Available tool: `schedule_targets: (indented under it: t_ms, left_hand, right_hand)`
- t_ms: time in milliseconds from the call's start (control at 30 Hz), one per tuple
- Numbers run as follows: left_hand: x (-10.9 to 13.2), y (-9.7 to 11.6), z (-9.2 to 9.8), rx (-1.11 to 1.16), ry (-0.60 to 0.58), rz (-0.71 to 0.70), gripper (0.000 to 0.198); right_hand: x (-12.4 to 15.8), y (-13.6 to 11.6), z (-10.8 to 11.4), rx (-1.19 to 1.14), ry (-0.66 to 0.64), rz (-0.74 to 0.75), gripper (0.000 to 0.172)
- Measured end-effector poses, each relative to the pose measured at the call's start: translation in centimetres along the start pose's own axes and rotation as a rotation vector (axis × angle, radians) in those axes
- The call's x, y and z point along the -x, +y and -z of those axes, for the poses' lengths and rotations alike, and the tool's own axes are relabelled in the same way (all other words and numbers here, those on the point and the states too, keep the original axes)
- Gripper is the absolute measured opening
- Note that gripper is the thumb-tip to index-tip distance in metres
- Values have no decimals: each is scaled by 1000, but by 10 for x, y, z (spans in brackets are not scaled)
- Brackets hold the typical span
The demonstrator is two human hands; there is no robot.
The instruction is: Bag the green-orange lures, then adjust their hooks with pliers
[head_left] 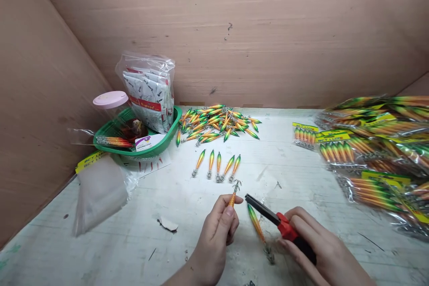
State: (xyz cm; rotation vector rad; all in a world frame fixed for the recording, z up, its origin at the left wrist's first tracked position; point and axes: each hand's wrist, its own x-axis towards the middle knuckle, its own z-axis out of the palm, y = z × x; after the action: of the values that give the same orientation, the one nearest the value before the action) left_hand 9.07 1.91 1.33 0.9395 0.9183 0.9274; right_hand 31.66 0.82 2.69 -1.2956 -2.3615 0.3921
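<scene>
Between the thumb and fingers of my left hand point(219, 228) is a squid jig point(233, 196), its hooked end pointing up and away from me. My right hand point(318, 243) is wrapped round pliers point(284, 225) with red and black handles. The dark jaws reach left, close to the held jig but apart from it. Beneath the pliers another green and orange squid jig point(256, 223) lies on the table, hooks toward me. Beyond my left hand several squid jigs point(218, 166) lie in a row, hooks toward me.
Farther back is a heap of loose jigs point(217, 123). A green basket point(147, 151) at left holds a lidded jar point(110, 99) and a bag of packets point(147, 94). Clear bags point(100, 196) lie before it. Packed jigs point(378, 152) are piled at right. Wooden walls point(241, 53) enclose the table.
</scene>
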Motion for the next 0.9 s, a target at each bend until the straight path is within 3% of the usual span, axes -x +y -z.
schedule_targets:
  t_ms: [200, 900]
  left_hand:
    - [5, -2, 1, -263, 39, -138, 39]
    - [6, 4, 2, -534, 55, -309, 38]
  right_hand:
    - [-12, -14, 3, -54, 37, 59, 10]
    - [-15, -12, 15, -101, -62, 62, 9]
